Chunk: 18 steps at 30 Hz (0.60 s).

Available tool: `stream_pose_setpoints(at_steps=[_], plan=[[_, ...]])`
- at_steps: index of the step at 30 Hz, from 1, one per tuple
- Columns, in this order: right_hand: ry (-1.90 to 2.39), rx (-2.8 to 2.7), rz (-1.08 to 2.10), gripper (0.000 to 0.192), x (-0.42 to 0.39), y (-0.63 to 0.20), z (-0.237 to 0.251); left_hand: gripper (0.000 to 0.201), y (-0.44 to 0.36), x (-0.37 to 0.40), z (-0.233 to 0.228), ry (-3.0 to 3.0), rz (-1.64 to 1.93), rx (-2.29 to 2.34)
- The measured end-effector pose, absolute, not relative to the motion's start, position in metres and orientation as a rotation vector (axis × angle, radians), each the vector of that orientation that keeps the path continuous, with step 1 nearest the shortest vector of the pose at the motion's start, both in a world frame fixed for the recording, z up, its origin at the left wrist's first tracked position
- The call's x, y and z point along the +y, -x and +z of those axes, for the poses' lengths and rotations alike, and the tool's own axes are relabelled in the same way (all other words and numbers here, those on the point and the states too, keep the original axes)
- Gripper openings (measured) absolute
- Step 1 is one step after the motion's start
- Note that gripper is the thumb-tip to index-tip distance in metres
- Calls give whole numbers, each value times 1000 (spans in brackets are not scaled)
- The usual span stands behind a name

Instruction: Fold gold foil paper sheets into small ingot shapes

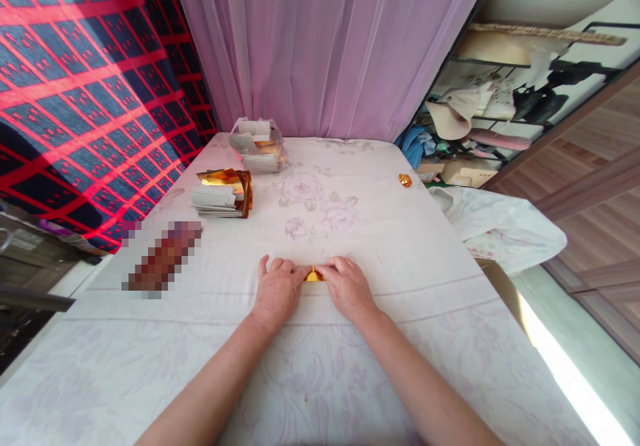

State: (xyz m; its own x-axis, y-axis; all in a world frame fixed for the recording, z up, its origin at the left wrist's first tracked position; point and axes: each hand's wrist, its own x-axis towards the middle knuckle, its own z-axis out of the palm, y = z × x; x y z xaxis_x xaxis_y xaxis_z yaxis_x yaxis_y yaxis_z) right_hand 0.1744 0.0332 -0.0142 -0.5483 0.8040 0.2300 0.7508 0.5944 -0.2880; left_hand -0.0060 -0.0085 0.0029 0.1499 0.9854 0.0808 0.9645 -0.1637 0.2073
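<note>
While both hands press down side by side on the white floral sheet (350,233), a small piece of gold foil paper (314,276) lies pinched flat between them. The left hand (277,293) lies palm down, fingers curled over the paper's left end; the right hand (347,289) covers its right end likewise. Up and left of the grip sits a stack of gold-backed sheets (223,194), beyond it a clear plastic bag (257,145). Far up and right lies a small folded gold piece (405,180).
</note>
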Motion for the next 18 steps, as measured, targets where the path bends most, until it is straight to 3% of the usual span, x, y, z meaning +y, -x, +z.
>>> stream_pose_setpoints(at_steps=[10,18], plan=[[1038,-2676,-127,28,38,-188,-16,40,5,-4,4,-2396,133,1956],[914,-2680,-161,30,30,-212,-18,40,5,-3,5,-2363,130,1953]])
